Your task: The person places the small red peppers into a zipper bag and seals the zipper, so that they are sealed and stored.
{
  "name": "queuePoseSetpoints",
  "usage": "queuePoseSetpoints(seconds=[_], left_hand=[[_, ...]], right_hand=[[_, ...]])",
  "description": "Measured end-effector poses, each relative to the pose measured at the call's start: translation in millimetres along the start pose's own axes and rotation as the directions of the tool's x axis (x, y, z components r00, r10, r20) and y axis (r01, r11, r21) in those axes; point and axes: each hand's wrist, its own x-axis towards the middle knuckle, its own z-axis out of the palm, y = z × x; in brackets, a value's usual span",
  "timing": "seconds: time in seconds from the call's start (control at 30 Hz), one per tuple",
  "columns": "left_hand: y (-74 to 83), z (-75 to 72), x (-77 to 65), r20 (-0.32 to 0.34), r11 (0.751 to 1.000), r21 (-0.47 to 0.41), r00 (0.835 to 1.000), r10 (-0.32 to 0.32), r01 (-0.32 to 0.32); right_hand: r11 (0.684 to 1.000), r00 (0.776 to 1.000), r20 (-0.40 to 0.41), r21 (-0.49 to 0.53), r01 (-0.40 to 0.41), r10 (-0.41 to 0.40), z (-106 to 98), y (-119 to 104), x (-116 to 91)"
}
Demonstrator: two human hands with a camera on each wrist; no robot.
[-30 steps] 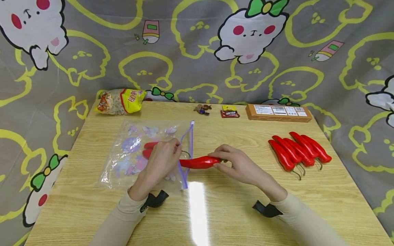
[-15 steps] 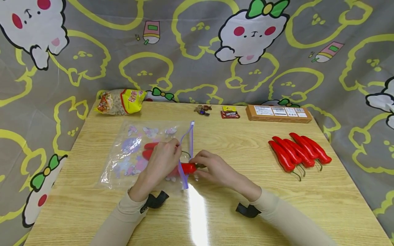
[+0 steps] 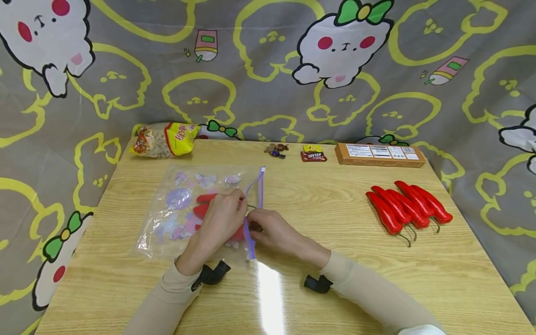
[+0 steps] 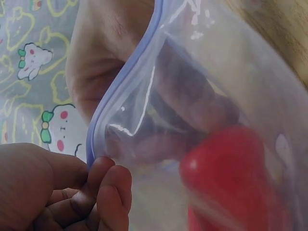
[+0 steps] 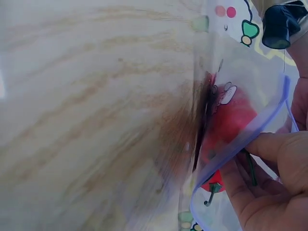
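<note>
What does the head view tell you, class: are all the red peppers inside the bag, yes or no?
No, five red peppers lie together on the table, outside the clear bag.

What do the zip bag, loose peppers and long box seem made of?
Zip bag: clear plastic film, glossy; see-through with glints. Loose peppers: glossy with bright highlights; perhaps plastic, perhaps real. Long box: probably matte cardboard; flat faces, straight edges.

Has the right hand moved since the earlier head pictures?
Yes: the right hand went left in the head view, away from the loose peppers, to the plastic bag.
</note>
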Motion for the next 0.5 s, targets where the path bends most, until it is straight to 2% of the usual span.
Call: queuePoseSetpoints(seconds=[0.2, 0.37, 0.5], left_hand=[[-0.2, 0.3, 0.3, -0.013, 1.0, 0.002, 1.0, 0.009, -0.009], [-0.6, 0.2, 0.8, -0.012, 1.0, -0.004, 1.0, 0.008, -0.008], [-0.9, -0.8, 0.8, 0.001, 1.0, -0.012, 1.0, 0.004, -0.004]], right_hand=[[0.993, 0.999, -0.003, -0.112, 0.035, -0.036, 2.3, 1.0, 5.1], [0.988, 0.997, 0.04, -0.138, 0.064, -0.059, 2.6, 2.1, 5.6], [0.989, 0.997, 0.051, -0.138, 0.057, -0.05, -0.2, 1.9, 3.1]])
